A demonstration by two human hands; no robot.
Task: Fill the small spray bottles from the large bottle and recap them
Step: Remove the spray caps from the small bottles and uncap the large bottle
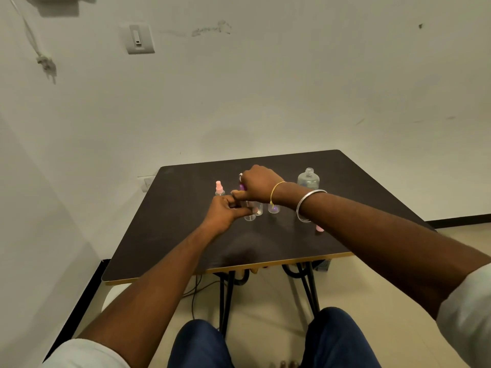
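Frame centre: left hand (225, 208) grips small clear bottle (249, 217) - right hand (259, 185) pinches purple spray cap (242, 186) above it. Uncapped large bottle (308, 179) stands right of hands.

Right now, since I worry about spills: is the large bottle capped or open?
Open. The large bottle stands upright on the table, its threaded neck bare, no cap on it.
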